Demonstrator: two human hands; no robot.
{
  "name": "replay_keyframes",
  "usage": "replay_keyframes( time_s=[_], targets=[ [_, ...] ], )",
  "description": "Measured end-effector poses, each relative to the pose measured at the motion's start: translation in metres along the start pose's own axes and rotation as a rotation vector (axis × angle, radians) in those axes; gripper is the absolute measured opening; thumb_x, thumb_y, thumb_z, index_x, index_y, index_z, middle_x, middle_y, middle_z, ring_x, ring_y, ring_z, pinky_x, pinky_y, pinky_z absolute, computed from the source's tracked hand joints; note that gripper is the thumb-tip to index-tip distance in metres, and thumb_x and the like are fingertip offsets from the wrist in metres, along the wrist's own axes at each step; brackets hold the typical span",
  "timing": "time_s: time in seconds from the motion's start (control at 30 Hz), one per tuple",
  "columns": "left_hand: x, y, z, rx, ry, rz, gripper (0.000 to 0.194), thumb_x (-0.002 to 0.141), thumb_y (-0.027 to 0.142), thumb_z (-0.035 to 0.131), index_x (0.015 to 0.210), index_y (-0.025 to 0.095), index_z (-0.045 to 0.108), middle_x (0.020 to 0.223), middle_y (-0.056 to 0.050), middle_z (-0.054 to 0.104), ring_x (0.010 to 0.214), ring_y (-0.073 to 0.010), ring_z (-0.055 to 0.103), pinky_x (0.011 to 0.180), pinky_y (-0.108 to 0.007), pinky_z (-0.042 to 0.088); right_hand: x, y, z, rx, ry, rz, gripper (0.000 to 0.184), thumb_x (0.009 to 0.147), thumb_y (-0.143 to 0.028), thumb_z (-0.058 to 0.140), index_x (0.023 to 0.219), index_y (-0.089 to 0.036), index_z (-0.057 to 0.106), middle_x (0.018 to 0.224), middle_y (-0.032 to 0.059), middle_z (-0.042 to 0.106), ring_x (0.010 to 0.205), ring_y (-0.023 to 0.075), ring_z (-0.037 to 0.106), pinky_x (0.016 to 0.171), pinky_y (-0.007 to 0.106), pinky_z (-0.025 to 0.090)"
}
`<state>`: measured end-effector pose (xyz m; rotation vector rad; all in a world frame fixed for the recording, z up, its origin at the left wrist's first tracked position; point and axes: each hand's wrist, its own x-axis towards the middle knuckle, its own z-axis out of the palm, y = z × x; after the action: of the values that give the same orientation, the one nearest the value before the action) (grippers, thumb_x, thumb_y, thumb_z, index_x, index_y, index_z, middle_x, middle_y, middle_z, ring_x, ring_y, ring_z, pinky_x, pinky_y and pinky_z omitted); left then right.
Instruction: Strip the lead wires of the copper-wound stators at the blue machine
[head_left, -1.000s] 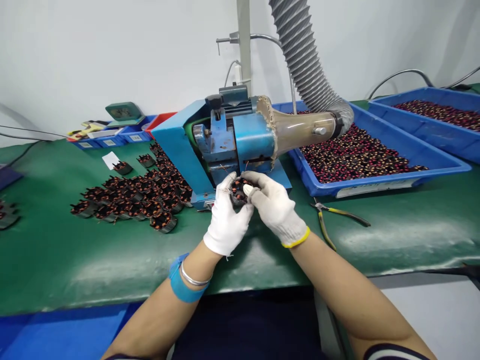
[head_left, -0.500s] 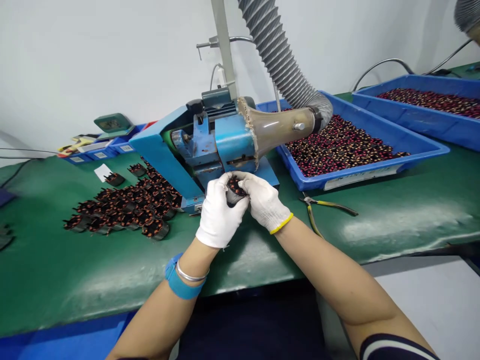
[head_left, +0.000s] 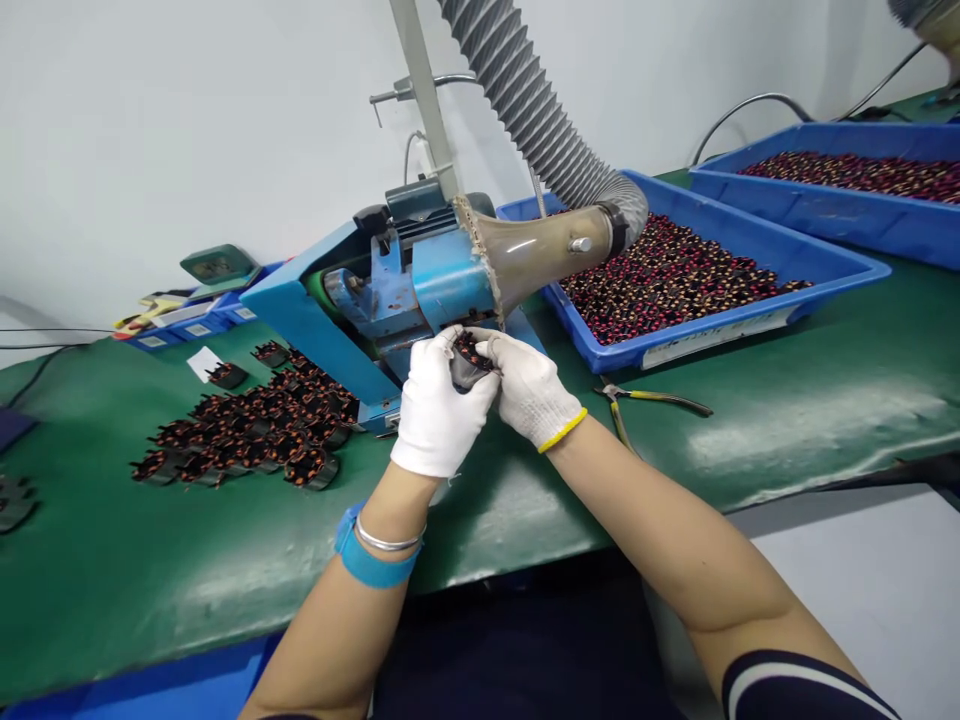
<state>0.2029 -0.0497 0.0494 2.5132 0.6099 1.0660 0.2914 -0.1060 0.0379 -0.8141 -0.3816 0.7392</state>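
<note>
A small round black part with copper-coloured windings, like a motor stator (head_left: pixel 468 372), is held between both gloved hands. My left hand (head_left: pixel 435 415), in a white glove, is closed around its left and lower side. My right hand (head_left: pixel 531 388), gloved with a yellow cuff edge, grips the right and upper rim; its fingertips partly hide the part. Both hands are just in front of the blue machine (head_left: pixel 450 280), below its guard. On the left lies a heap of similar stators (head_left: pixel 255 425).
A grey ridged hose (head_left: pixel 517 90) runs up from the machine's funnel. Blue trays (head_left: pixel 720 335) with many small dark and red pieces stand to the right. Yellow-handled pliers (head_left: pixel 660 398) lie on the green table (head_left: pixel 285 560). Small blue bins (head_left: pixel 199 325) sit at back left.
The camera view has tilted slightly, shifting the machine and trays up and left. Both hands keep hold of the stator in nearly the same place.
</note>
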Motion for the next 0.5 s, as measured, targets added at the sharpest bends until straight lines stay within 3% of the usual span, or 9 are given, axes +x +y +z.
replay_keyframes(
  time_s=[0.27, 0.4, 0.5],
  targets=[
    [0.006, 0.007, 0.002, -0.032, -0.002, -0.01, 0.052, 0.072, 0.031, 0.069, 0.12, 0.018, 0.054, 0.111, -0.009, 0.061, 0.101, -0.0241, 0.065, 0.087, -0.037, 0.055, -0.005, -0.009, 0.001, -0.014, 0.066, -0.018, 0.022, 0.075, -0.013, 0.049, 0.083, -0.019, 0.069, 0.082, -0.0002, 0.073, 0.089, 0.0163, 0.067, 0.09, 0.029, 0.053],
    [-0.004, -0.003, -0.002, -0.12, -0.001, 0.069, 0.054, 0.07, 0.029, 0.073, 0.119, 0.019, 0.052, 0.113, -0.008, 0.063, 0.106, -0.0213, 0.064, 0.092, -0.035, 0.053, -0.01, -0.011, -0.004, -0.174, -0.024, -0.101, 0.018, 0.081, -0.03, 0.055, 0.082, -0.02, 0.07, 0.085, 0.0016, 0.073, 0.095, 0.0183, 0.065, 0.091, 0.03, 0.052],
    [-0.016, -0.013, -0.006, -0.17, -0.01, 0.082, 0.055, 0.069, 0.029, 0.075, 0.118, 0.02, 0.05, 0.111, -0.006, 0.065, 0.1, -0.0189, 0.066, 0.089, -0.033, 0.055, -0.012, -0.012, -0.005, -0.298, -0.011, -0.061, 0.022, 0.076, -0.041, 0.064, 0.072, -0.019, 0.068, 0.069, 0.0003, 0.067, 0.075, 0.0162, 0.063, 0.077, 0.029, 0.053]
  ],
)
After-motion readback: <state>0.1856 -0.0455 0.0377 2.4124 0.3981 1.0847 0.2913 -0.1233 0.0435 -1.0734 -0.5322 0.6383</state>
